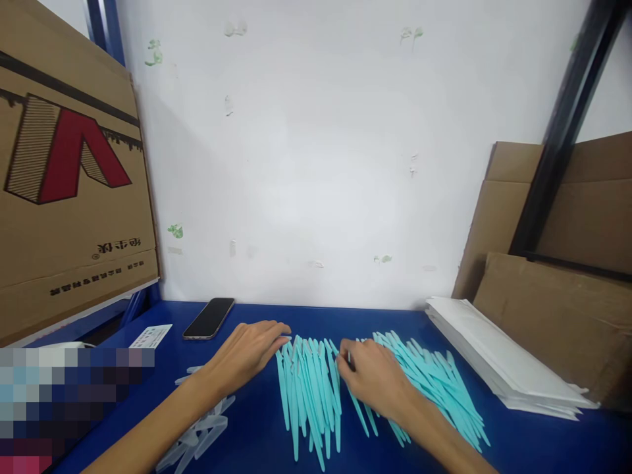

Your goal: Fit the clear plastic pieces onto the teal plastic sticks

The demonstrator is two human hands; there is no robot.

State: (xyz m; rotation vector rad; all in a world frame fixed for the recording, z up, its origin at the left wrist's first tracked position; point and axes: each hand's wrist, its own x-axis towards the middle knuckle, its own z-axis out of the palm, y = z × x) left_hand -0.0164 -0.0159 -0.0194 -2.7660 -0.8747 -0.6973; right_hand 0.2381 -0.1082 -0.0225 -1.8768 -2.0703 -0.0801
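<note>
Slim turquoise eyebrow razors [309,388] lie in a pile in front of me, mostly with their narrow handle ends toward me. My left hand [254,345] is at the pile's far left corner, thumb and fingers closed together; a small pale bit shows at the fingertips, too small to make out. On the right side of the same pile, my right hand [370,372] has its fingers curled in, thumb and forefinger pinched at the end of a razor. A second spread of turquoise razors [434,382] lies beyond and partly under my right hand and forearm.
Translucent plastic caps [212,428] lie by my left forearm. A phone [209,318] and a printed card [151,336] rest on the blue table [261,434]. White envelopes [508,362] are stacked at right, beside cardboard [557,316]. A large carton [74,164] stands at left.
</note>
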